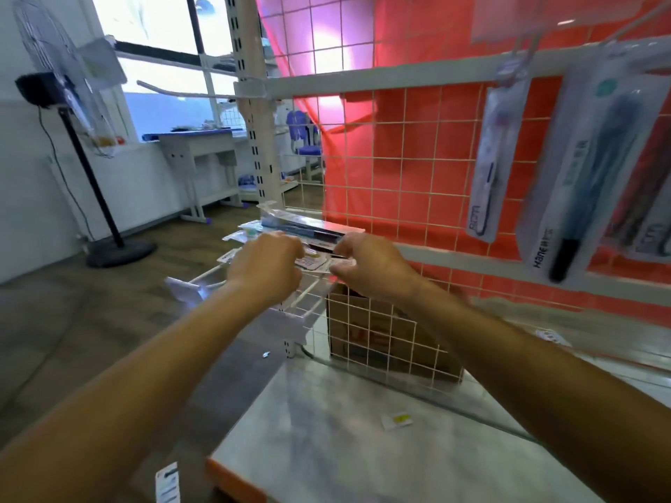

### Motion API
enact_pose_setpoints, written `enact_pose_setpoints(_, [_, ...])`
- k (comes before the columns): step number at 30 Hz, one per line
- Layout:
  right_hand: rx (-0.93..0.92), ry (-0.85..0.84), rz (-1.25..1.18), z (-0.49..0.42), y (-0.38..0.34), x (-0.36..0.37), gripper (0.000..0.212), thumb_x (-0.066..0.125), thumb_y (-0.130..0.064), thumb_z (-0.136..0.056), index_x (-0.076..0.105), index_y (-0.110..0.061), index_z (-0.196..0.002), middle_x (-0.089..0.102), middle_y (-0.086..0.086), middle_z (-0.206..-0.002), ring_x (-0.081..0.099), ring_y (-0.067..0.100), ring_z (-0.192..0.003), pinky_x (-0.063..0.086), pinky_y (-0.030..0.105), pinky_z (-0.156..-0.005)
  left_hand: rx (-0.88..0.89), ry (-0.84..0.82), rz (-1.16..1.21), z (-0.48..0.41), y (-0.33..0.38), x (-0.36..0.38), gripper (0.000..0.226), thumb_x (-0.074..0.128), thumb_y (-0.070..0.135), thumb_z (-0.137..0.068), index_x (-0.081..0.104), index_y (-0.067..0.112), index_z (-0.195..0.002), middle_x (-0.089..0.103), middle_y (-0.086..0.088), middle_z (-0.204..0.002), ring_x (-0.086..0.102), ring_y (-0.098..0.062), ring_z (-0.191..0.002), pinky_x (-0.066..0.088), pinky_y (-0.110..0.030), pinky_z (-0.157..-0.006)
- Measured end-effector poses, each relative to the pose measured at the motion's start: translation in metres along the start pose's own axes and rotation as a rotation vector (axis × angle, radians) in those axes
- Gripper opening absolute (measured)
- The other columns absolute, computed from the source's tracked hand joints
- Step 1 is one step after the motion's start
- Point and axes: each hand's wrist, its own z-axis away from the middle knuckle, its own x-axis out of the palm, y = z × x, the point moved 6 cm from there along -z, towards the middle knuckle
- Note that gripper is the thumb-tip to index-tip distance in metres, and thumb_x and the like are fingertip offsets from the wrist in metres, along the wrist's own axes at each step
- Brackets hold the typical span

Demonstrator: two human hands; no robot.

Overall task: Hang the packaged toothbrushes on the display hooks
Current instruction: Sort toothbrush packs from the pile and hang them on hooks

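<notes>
Packaged toothbrushes [308, 226] lie in a loose heap near the middle of the view, resting across white hook prongs [218, 275] that jut from the wire grid panel [399, 139]. Toward 2 o'clock, two hung packs [488, 165] already dangle from upper hooks, and a bare hook arm [174, 89] sticks out at 10 o'clock.

The left hand [267, 265] and right hand [374, 265] meet at the 6 o'clock edge of the heap. Their fingers curl in and seem to pinch one flat near pack [319, 263] from either end, though blur hides the exact contact.

These packs look light: thin card backs under clear blister shells, stiff along their length but easy to crease. The plastic is probably slick, so packs stacked on each other may slide off the prongs when one is drawn out. The best hold is likely a pinch on the card edge near the hang hole, which leaves the hole clear to thread onto a hook. A cardboard box [381, 339] sits behind the grid at 6 o'clock from the heap, on the shelf base [363, 448].
</notes>
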Motion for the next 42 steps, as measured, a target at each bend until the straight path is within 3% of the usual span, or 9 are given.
enact_pose_setpoints(8, [-0.108, 0.013, 0.128, -0.025, -0.013, 0.044, 0.038, 0.064, -0.028, -0.088, 0.061, -0.011, -0.122, 0.063, 0.01, -0.118, 0.056, 0.028, -0.108, 0.05, 0.044, -0.089, -0.006, -0.082, -0.112, -0.018, -0.032, 0.027, 0.036, 0.058, 0.018, -0.087, 0.065, 0.03, -0.12, 0.066, -0.006, -0.116, 0.063, -0.028, -0.102, 0.051, -0.038, -0.083])
enact_pose_setpoints(11, [-0.137, 0.052, 0.186, -0.03, -0.013, 0.048, 0.044, 0.063, -0.031, -0.088, 0.056, -0.015, -0.13, 0.057, 0.007, -0.131, 0.048, 0.029, -0.117, 0.044, 0.044, -0.096, 0.026, -0.093, -0.141, -0.026, -0.034, 0.034, 0.028, 0.057, 0.019, -0.088, 0.065, 0.03, -0.112, 0.066, -0.005, -0.112, 0.063, -0.027, -0.099, 0.051, -0.037, -0.079])
enact_pose_setpoints(14, [-0.173, 0.053, 0.191, -0.036, -0.018, 0.046, 0.051, 0.061, -0.035, -0.09, 0.049, -0.019, -0.137, 0.05, 0.005, -0.14, 0.041, 0.027, -0.126, 0.039, 0.044, -0.101, 0.049, -0.069, -0.152, -0.033, -0.038, 0.038, 0.022, 0.057, 0.021, -0.09, 0.066, 0.027, -0.109, 0.066, -0.004, -0.11, 0.063, -0.025, -0.096, 0.052, -0.036, -0.077])
enact_pose_setpoints(20, [-0.241, -0.023, 0.259, -0.053, -0.029, 0.057, 0.05, 0.056, -0.041, -0.09, 0.048, -0.022, -0.136, 0.053, 0.004, -0.137, 0.042, 0.029, -0.126, 0.041, 0.051, -0.099, 0.116, 0.006, -0.139, -0.038, -0.045, 0.041, 0.021, 0.057, 0.027, -0.094, 0.067, 0.034, -0.112, 0.065, 0.004, -0.116, 0.064, -0.022, -0.099, 0.051, -0.035, -0.075])
enact_pose_setpoints(25, [-0.192, -0.065, 0.223, -0.056, -0.023, 0.063, 0.041, 0.058, -0.046, -0.09, 0.061, -0.014, -0.115, 0.057, 0.009, -0.122, 0.052, 0.029, -0.107, 0.048, 0.048, -0.089, 0.096, 0.05, -0.077, -0.033, -0.055, 0.035, 0.017, 0.056, 0.032, -0.095, 0.071, 0.034, -0.104, 0.068, 0.002, -0.108, 0.063, -0.022, -0.097, 0.047, -0.032, -0.074])
enact_pose_setpoints(29, [-0.174, -0.019, 0.157, -0.052, -0.024, 0.054, 0.034, 0.058, -0.043, -0.091, 0.061, -0.01, -0.099, 0.055, 0.011, -0.108, 0.056, 0.027, -0.092, 0.052, 0.046, -0.08, 0.093, 0.07, 0.037, -0.027, -0.063, 0.032, 0.014, 0.062, 0.028, -0.092, 0.073, 0.028, -0.102, 0.072, -0.002, -0.106, 0.064, -0.026, -0.096, 0.049, -0.034, -0.077])
enact_pose_setpoints(33, [-0.131, -0.02, 0.117, -0.053, -0.024, 0.049, 0.026, 0.054, -0.033, -0.095, 0.059, -0.007, -0.097, 0.053, 0.013, -0.104, 0.055, 0.026, -0.083, 0.051, 0.041, -0.076, 0.089, 0.113, 0.167, -0.022, -0.065, 0.029, 0.012, 0.067, 0.017, -0.087, 0.074, 0.019, -0.096, 0.074, -0.007, -0.096, 0.065, -0.03, -0.092, 0.043, -0.032, -0.072])
enact_pose_setpoints(38, [-0.028, -0.034, -0.015, -0.058, -0.019, 0.049, 0.027, 0.064, -0.029, -0.087, 0.053, -0.01, -0.101, 0.054, 0.012, -0.107, 0.049, 0.022, -0.086, 0.038, 0.032, -0.069, -0.089, 0.106, 0.306, -0.021, -0.072, 0.029, 0.02, 0.059, 0.013, -0.087, 0.076, 0.021, -0.095, 0.074, -0.004, -0.098, 0.064, -0.025, -0.095, 0.046, -0.033, -0.084])
enact_pose_setpoints(42, [0.079, -0.167, -0.205, -0.057, -0.015, 0.05, 0.047, 0.072, -0.032, -0.083, 0.051, -0.012, -0.12, 0.058, 0.003, -0.106, 0.057, 0.02, -0.096, 0.051, 0.032, -0.079, -0.296, 0.123, 0.563, -0.019, -0.079, 0.027, 0.01, 0.066, 0.022, -0.087, 0.075, 0.02, -0.087, 0.072, 0.005, -0.09, 0.06, -0.012, -0.087, 0.04, -0.024, -0.078])
